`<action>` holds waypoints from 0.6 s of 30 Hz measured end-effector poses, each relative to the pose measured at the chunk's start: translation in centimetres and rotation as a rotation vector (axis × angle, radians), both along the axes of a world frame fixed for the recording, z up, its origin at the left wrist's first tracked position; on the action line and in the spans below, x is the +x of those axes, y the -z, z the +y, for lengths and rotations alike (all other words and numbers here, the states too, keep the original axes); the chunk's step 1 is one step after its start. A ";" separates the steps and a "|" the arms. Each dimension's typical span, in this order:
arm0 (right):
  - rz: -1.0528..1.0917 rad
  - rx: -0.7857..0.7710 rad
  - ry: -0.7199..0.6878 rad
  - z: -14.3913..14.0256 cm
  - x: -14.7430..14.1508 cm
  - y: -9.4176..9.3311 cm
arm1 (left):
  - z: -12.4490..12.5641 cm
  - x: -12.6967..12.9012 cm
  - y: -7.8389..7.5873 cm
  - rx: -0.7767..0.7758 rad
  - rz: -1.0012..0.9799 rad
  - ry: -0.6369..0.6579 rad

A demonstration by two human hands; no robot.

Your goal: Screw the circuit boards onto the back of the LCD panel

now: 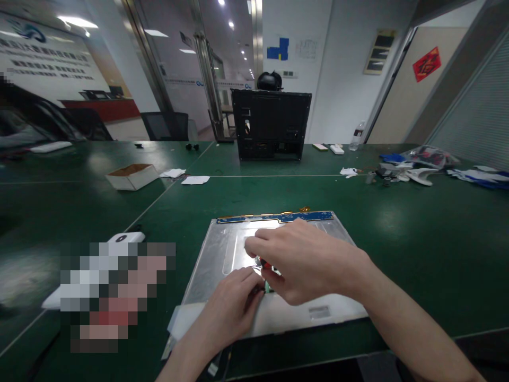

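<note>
Writing on the wall signs is too blurred to read. Right hand (306, 262) and left hand (234, 305) pinch a small red-tipped part (265, 263) over the metal panel (222, 249) on the worktop (417, 233).

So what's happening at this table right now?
A person is bent over a flat metal panel lying on a green table. Both hands meet over its middle: the right hand pinches a small red-tipped part, and the left hand works beside it, fingers curled at the same spot. A blue circuit strip runs along the panel's far edge. Farther back stand a black case and a small cardboard box.
</note>
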State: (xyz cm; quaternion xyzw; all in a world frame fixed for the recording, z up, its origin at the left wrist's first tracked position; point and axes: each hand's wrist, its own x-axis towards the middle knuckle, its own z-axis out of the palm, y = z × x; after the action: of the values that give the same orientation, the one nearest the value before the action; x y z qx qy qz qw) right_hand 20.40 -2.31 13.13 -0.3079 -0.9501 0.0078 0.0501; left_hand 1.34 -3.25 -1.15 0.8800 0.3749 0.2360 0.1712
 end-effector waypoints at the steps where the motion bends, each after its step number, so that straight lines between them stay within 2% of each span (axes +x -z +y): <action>1: 0.002 -0.005 -0.004 0.0 0.0 0.0 | 0.0 0.0 -0.1 0.000 0.000 0.002; 12: -0.001 0.013 0.042 0.3 -0.2 0.3 | 0.1 0.0 0.2 -0.027 -0.010 0.001; 18: 0.013 0.011 0.001 0.0 -0.1 0.1 | 0.0 0.1 0.0 -0.020 -0.025 -0.006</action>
State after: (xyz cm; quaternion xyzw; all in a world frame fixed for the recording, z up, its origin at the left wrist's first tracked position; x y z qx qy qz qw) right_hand 20.29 -2.33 13.08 -0.3082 -0.9495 0.0047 0.0579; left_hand 1.40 -3.28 -1.10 0.8740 0.3778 0.2440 0.1838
